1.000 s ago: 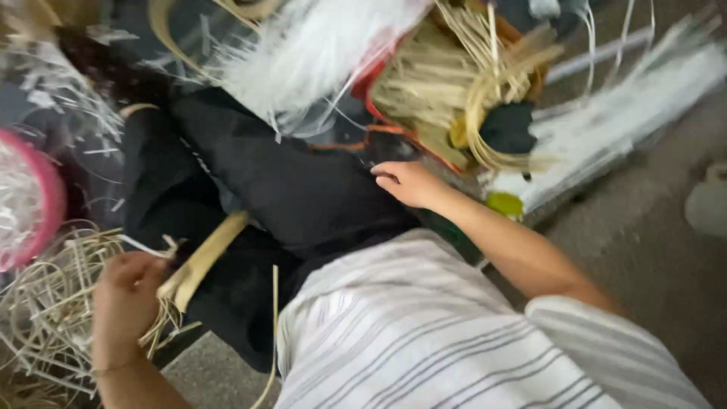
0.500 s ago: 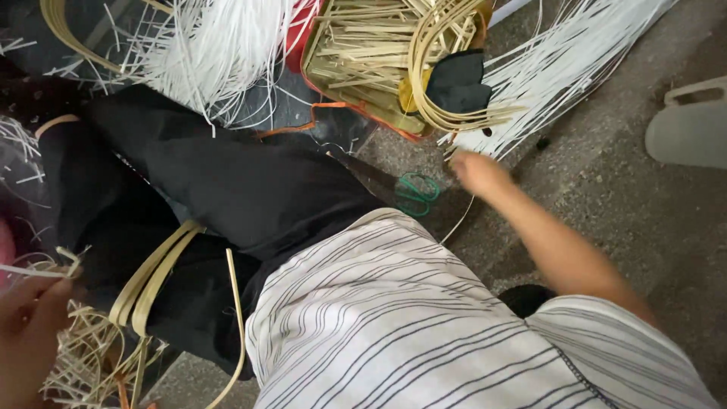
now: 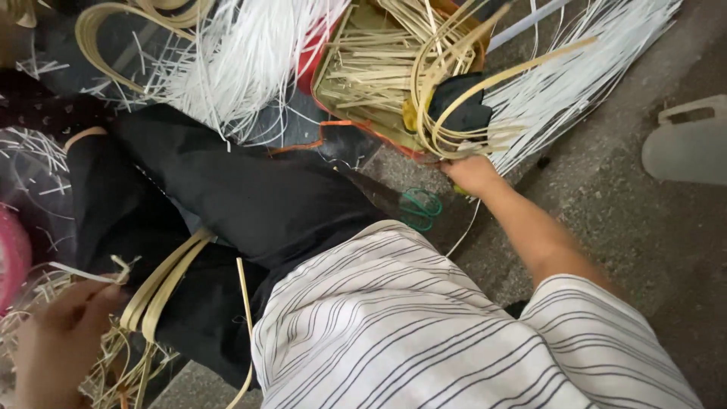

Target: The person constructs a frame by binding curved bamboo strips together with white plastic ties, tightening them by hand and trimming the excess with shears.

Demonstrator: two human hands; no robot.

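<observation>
— What is the right hand (image 3: 471, 173) doing?

— It is reaching out to the far side of the lap and closing its fingers around a loop of pale yellow cane strips (image 3: 447, 98). The strips are arching up out of a shallow red-rimmed tray (image 3: 322, 72) and bending back down into the grip, just at the tray's near edge.

— And what is lying in that tray?

— More straw-coloured strips, lying mostly flat, with a dark black bundle (image 3: 462, 106) sitting among the loops right above the hand.

— Is the left hand (image 3: 57, 344) holding anything?

— It is sitting at the lower left corner, fingers curled around thin pale strips (image 3: 83, 273) that are sticking out past the thumb. How tightly it is gripping I cannot tell, as the hand is blurred. Just beside it, a flat band of tan cane (image 3: 163, 284) is lying across the black trousers (image 3: 250, 204).

— What is surrounding all this?

— A green-handled pair of scissors (image 3: 420, 206) is resting on the grey concrete floor (image 3: 628, 227), near the right wrist. White plastic strips (image 3: 242, 53) are fanning out behind the knees, and another sheaf of white strips (image 3: 575, 76) is spreading to the right of the tray. The person is wearing a white shirt with thin dark stripes (image 3: 424, 333). A pink round rim (image 3: 14, 265) is showing at the left edge, and a pale plastic container (image 3: 685, 140) is standing at the right edge, well apart from the hands.
</observation>
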